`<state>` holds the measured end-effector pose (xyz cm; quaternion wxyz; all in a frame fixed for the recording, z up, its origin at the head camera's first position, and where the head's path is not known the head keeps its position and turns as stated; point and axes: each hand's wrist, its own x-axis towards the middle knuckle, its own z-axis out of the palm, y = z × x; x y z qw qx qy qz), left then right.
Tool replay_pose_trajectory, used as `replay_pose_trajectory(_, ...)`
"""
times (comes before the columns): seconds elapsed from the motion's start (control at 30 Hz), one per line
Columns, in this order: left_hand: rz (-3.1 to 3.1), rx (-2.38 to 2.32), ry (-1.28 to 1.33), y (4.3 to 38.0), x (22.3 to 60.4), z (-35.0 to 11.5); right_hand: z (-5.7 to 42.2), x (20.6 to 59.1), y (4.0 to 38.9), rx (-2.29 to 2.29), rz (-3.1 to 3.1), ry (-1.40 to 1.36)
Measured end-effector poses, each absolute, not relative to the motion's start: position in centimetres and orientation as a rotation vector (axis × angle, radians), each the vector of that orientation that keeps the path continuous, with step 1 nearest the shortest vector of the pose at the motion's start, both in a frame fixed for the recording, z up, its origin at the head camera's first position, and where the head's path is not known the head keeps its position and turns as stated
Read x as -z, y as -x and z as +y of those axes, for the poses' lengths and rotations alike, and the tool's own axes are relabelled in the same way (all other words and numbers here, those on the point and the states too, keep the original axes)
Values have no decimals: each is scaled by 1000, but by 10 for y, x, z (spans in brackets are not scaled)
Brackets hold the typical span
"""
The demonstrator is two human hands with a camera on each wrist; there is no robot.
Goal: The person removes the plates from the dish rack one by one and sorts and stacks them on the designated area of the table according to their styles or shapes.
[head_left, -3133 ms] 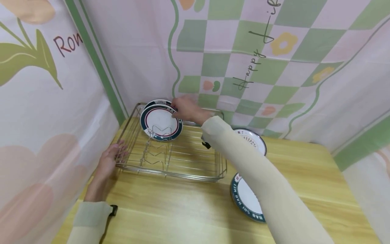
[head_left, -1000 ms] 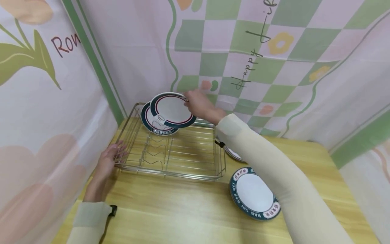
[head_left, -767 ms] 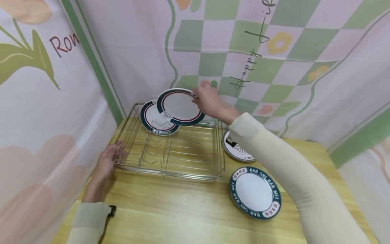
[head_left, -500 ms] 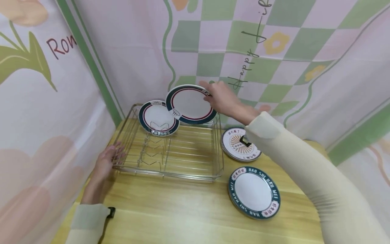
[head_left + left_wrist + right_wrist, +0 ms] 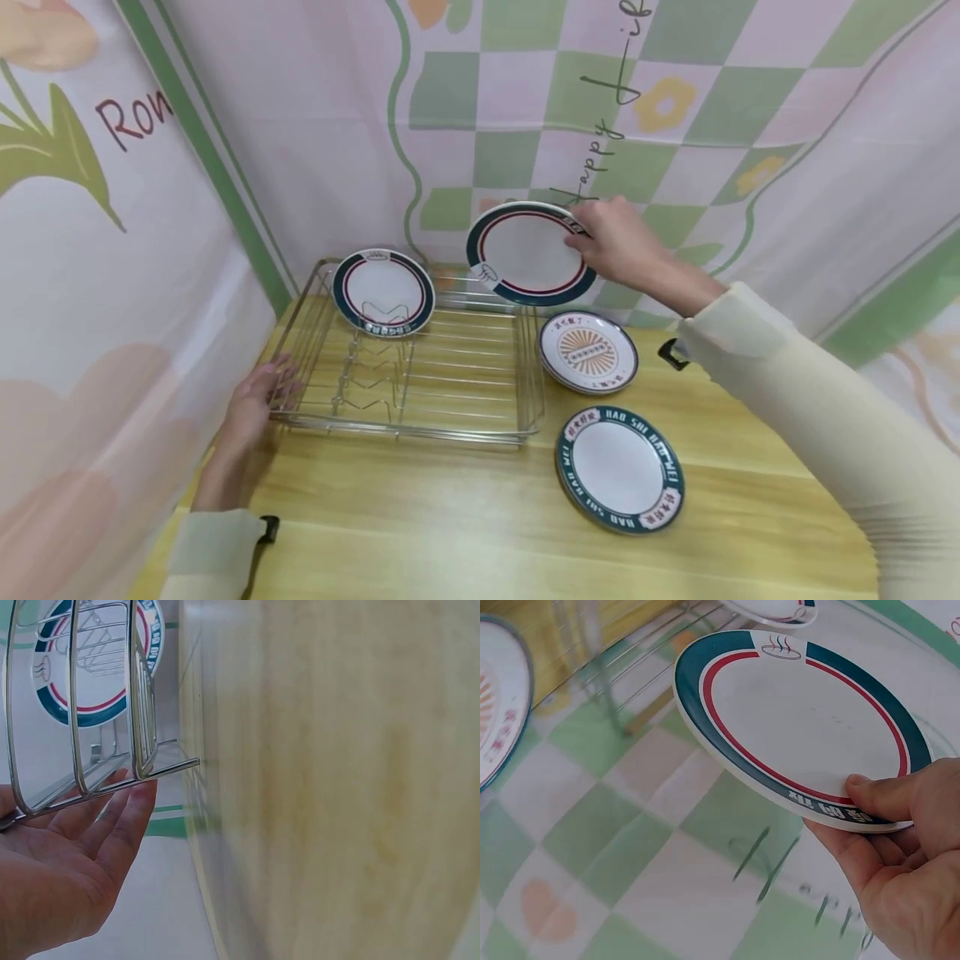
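Observation:
My right hand [image 5: 618,242] holds a white plate with a dark green rim and red ring [image 5: 528,254] by its right edge, raised above the back right of the wire dish rack [image 5: 457,433]. In the right wrist view the thumb [image 5: 881,796] lies on the plate's face and the fingers curl underneath. A matching plate [image 5: 382,287] stands tilted in the rack's back left, leaning in the wire holder. My left hand [image 5: 251,396] grips the rack's front left corner; in the left wrist view its fingers [image 5: 124,829] reach around the lower rail.
Right of the rack lie white plates with an orange sunburst [image 5: 588,354]. In front of them is a stack of green-rimmed plates [image 5: 618,467]. Printed cloth [image 5: 300,150] hangs behind and left of the wooden table [image 5: 420,525].
My right hand has lifted the front plate from the rack's back left and carried it rightward, uncovering the matching plate behind. The left hand has stayed on the rack.

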<state>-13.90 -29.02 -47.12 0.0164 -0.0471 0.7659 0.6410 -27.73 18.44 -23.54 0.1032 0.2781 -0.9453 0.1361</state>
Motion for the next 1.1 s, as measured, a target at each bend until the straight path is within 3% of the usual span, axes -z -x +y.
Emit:
replay_pose_trajectory(0.37,2441,-1960,112,138,468,-293,255,228,261,-258,-2818,-666)
replay_pose_trajectory(1.1,2436,-1964,140,136,472,-296,418,266,255,-329,-3109,-360)
